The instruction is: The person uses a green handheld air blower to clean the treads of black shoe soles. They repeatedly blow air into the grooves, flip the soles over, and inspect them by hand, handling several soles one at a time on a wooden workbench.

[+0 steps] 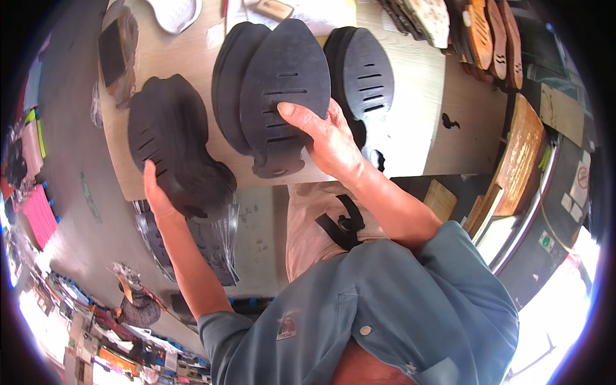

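My left hand (156,194) is closed around a thick stack of black slotted shoe soles (168,131) at the table's near left edge, thumb on top and fingers hidden beneath. My right hand (337,144) grips another black slotted sole (287,67), its thumb lying across the slots; whether more soles are under it I cannot tell. Just left of that sole, and partly behind it, lies a pile of black soles (230,83). To its right, more black soles (369,67) rest on the pale wooden table (417,138).
At the far left lies a dark rectangular object (113,54) in clear plastic. A white dish (176,13) and a tan block (274,9) sit at the back. Orange and brown soles (480,35) stand back right. Wooden boards (521,157) lean right; plastic-wrapped black pieces (192,247) are below the table.
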